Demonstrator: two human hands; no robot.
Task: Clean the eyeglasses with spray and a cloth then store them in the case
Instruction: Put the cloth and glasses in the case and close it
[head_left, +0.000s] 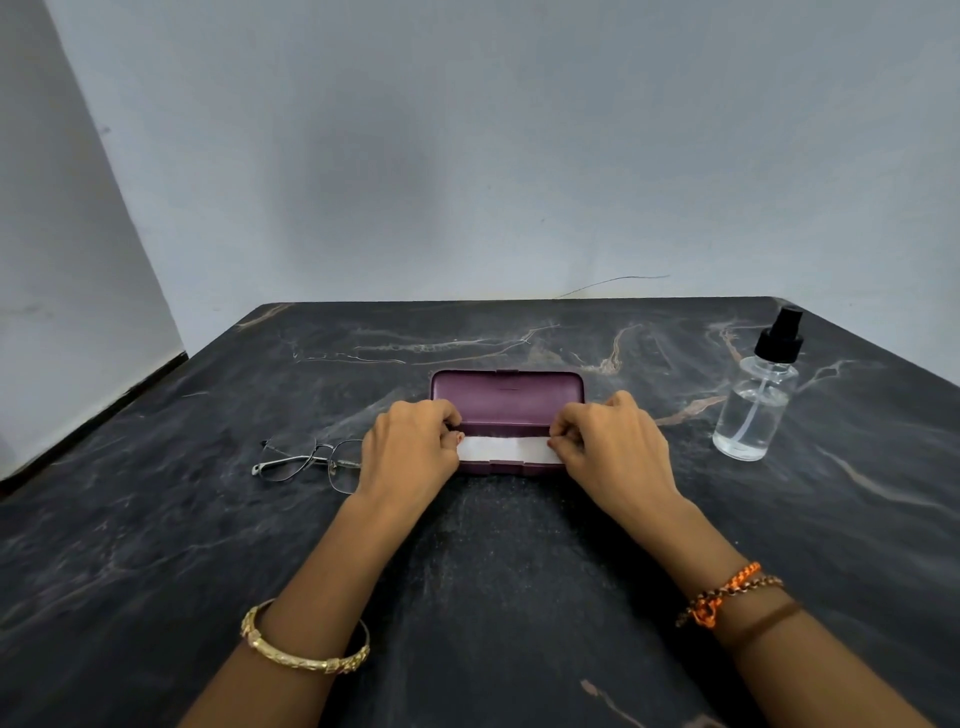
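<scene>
A purple glasses case (506, 397) lies open in the middle of the dark marble table (156, 519), lid tipped back. A folded white cloth (501, 449) rests across its lower half. My left hand (410, 449) pinches the cloth's left end and my right hand (610, 441) pinches its right end. Thin metal-framed eyeglasses (306, 462) lie on the table just left of my left hand, partly hidden behind it. A clear spray bottle (756, 402) with a black nozzle stands upright to the right of the case.
Pale walls rise behind the table and along its left side. The table's left edge runs diagonally near the wall. A thin wire (613, 283) trails behind the far edge.
</scene>
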